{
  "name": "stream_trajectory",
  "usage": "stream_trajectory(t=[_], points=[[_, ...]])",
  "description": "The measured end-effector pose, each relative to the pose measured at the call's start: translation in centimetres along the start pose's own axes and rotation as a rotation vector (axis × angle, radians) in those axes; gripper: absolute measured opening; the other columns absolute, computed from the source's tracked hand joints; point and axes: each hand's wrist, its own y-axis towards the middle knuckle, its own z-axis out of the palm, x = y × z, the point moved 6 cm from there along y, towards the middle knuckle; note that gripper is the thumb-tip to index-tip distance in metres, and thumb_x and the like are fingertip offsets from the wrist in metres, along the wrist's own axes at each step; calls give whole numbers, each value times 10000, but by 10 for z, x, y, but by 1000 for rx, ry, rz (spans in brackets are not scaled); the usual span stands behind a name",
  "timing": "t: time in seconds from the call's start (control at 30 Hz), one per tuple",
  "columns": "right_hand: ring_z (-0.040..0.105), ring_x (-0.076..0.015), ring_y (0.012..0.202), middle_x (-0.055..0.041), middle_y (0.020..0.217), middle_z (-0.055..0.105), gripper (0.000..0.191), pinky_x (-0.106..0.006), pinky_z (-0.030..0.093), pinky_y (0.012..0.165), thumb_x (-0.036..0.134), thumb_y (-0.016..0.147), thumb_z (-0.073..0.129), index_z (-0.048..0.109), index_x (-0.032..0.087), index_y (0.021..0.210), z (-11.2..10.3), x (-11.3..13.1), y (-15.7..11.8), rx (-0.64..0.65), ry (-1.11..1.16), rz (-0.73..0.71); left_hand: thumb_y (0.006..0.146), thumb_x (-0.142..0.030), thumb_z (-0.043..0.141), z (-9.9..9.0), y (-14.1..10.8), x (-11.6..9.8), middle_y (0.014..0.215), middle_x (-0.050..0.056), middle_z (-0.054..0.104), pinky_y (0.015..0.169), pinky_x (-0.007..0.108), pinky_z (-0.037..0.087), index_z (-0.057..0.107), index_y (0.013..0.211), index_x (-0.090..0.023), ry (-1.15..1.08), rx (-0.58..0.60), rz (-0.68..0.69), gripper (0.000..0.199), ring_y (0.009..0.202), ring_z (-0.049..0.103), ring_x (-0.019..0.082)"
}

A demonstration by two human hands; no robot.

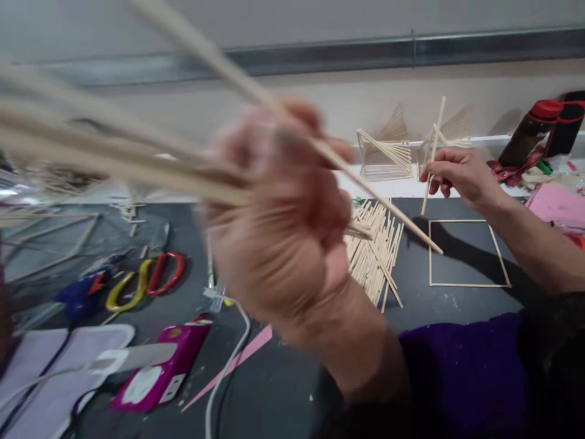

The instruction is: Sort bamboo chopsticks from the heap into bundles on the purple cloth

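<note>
My left hand (287,238) is raised close to the camera, blurred, its fingers closed round several thin wooden sticks (192,167). One longer stick (379,195) slants down to the right from its fingertips. Farther right, my right hand (461,174) pinches a single stick (428,183) held nearly upright. Below that hand a four-sided frame of sticks (470,285) lies flat on the dark table (448,305). Between the two hands is a loose pile of sticks (377,262), partly hidden by my left hand.
Twisted stick structures (386,152) stand by the wall. A red-capped bottle (525,137) leans at the right, near pink paper (553,204). On the left lie scissors with yellow and red handles (167,274), a blue glue gun (82,296), a magenta phone (169,366) and a white cable (240,347).
</note>
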Motion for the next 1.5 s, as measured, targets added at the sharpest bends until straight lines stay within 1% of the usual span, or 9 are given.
stream_trajectory(t=[0.07, 0.2, 0.4, 0.8, 1.07, 1.13, 1.2, 1.33, 1.5], points=[[570, -93, 499, -18, 681, 655, 163, -217, 343, 414, 295, 799, 645, 636, 183, 682, 5, 27, -17, 88, 121, 4, 714, -327, 865, 30, -4, 13, 671, 7, 682, 368, 218, 252, 669, 725, -199, -292, 261, -82, 234, 582, 631, 117], [558, -84, 499, 19, 623, 614, 155, -200, 353, 400, 352, 791, 665, 661, 205, 741, 11, 60, -41, 171, 149, -66, 643, -376, 893, 67, -7, 56, 585, -7, 647, 362, 202, 235, 734, 741, -198, -311, 463, -230, 258, 479, 516, 84], [500, -61, 474, 41, 584, 575, 181, -192, 346, 412, 343, 826, 607, 663, 191, 746, 12, 67, -55, 199, 70, -110, 558, -368, 918, 77, -6, 70, 472, -50, 551, 331, 191, 176, 740, 689, -199, -343, 456, -273, 279, 358, 296, 21], [510, -77, 464, 43, 527, 540, 311, -194, 331, 390, 491, 835, 654, 616, 199, 736, -1, 55, -77, 230, 49, -46, 672, -272, 882, 84, -21, 54, 513, -46, 518, 364, 215, 233, 710, 680, -203, -247, 541, -224, 185, 385, 351, 39], [551, -94, 522, 26, 598, 592, 199, -221, 382, 470, 371, 866, 578, 587, 205, 757, -5, 48, -88, 202, -71, -138, 658, -271, 910, 83, -22, 52, 577, -20, 590, 488, 244, 367, 727, 725, -195, -220, 617, -183, 210, 558, 508, 99], [534, -98, 541, 19, 600, 595, 176, -234, 376, 511, 311, 870, 558, 592, 209, 730, -2, 49, -107, 313, -189, -132, 790, -276, 824, 69, -13, 44, 610, -14, 633, 415, 240, 236, 740, 786, -182, -251, 542, -111, 126, 456, 350, 50], [542, -113, 582, -6, 645, 626, 157, -251, 364, 543, 252, 850, 554, 620, 203, 716, 11, 45, -138, 611, -355, -128, 946, -247, 643, 51, -2, 32, 646, -12, 659, 378, 258, 108, 714, 812, -164, -281, 408, -80, 173, 396, 279, 25], [567, -148, 585, -73, 761, 718, 166, -300, 299, 547, 198, 837, 550, 714, 189, 810, 27, 11, -215, 1211, -729, 15, 1073, -272, 304, 20, 5, 9, 520, -52, 542, 349, 264, 44, 617, 744, -135, -327, 124, -152, 474, 313, 232, 12], [665, -213, 687, -134, 843, 756, 224, -335, 261, 561, 176, 853, 545, 754, 148, 927, 26, -14, -254, 1305, -980, 25, 1073, -265, 350, 22, -6, -12, 598, -64, 534, 345, 239, 90, 658, 872, -115, -282, 124, -106, 397, 337, 277, -13]])
